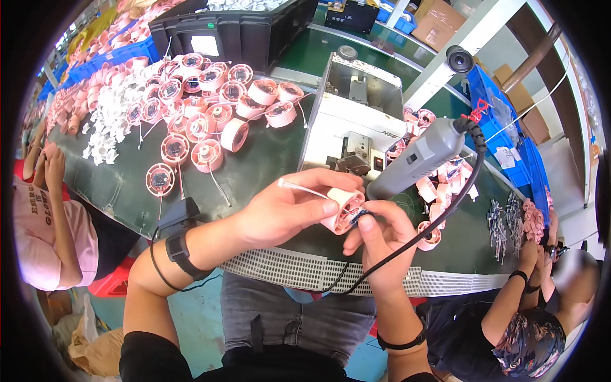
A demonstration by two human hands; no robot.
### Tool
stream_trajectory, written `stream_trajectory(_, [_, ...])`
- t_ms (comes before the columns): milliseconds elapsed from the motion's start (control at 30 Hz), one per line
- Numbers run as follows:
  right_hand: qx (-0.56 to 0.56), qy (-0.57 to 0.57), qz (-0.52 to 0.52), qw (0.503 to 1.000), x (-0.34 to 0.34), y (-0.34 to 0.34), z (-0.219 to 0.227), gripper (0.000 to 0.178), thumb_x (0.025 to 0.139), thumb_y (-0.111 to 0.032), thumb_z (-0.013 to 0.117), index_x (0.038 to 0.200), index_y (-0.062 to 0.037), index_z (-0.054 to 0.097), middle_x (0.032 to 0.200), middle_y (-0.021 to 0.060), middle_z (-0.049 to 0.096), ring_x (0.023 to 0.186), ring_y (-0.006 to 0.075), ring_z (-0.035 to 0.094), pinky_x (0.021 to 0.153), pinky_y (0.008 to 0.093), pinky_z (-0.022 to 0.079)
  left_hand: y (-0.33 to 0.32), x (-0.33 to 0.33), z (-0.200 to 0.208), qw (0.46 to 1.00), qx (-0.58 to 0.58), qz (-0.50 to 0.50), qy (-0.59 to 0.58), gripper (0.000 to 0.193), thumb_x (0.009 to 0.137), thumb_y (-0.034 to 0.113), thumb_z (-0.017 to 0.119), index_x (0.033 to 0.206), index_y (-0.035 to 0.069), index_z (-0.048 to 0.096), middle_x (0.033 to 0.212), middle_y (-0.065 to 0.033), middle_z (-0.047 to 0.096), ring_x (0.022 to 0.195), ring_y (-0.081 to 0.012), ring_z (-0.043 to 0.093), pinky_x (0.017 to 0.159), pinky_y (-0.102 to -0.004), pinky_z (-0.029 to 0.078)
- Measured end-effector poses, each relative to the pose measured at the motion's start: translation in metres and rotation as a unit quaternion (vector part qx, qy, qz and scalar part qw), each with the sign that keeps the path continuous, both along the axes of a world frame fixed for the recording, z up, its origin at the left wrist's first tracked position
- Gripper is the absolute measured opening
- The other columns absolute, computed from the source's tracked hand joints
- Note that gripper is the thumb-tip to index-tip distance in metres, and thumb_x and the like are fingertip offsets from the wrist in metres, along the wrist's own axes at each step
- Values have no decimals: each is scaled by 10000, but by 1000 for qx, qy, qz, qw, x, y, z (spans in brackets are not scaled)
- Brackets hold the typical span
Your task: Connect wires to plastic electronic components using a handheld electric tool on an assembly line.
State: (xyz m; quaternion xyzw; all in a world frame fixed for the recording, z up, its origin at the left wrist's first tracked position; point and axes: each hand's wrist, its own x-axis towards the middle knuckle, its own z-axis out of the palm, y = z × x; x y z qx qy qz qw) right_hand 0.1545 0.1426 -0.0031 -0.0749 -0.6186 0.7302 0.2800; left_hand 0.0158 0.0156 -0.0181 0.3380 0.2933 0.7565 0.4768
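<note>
A pink round plastic housing is gripped by my left hand, tilted with its open side toward the right. A white cable sticks out from it to the left. At that opening my right hand pinches a small dark blue circuit board between thumb and fingers. Thin wires seem to run from the board into the housing. Just beyond my right hand hangs a grey electric screwdriver, its black cord looping down past my wrist. My fingers partly hide both parts.
Many pink housings with boards lie at the left, near white plastic parts. A white machine stands ahead; more pink parts lie right of it. A black bin stands behind. Co-workers sit on both sides.
</note>
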Motion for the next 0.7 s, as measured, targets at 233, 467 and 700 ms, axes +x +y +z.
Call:
stream_trajectory(233, [97, 10, -114, 989, -4, -7, -9, 190, 799, 11, 745, 958, 58, 651, 831, 114, 692, 649, 114, 624, 573, 228, 498, 2, 5, -3, 998, 13, -56, -2, 532, 999, 196, 484, 1454, 0, 290, 1432, -146, 400, 1315, -233, 404, 1074, -383, 350])
stream_trajectory(467, [272, 66, -201, 939, -14, -8, -9, 305, 698, -18, 827, 944, 20, 651, 912, 77, 545, 802, 162, 613, 678, 261, 523, -6, 12, 13, 991, -2, -78, 106, 762, 1006, 327, 453, 1527, 70, -41, 1575, -148, 121, 1435, -271, 200, 1140, -407, 226])
stream_trajectory(700, [228, 57, -140, 962, -7, -1, -14, 309, 737, 9, 790, 987, 47, 613, 993, 128, 576, 866, 192, 634, 720, 279, 560, -5, 10, 17, 948, -136, 0, 287, 636, 941, 90, 579, 1485, 39, 253, 1371, -115, 463, 1239, -192, 479, 1020, -338, 422])
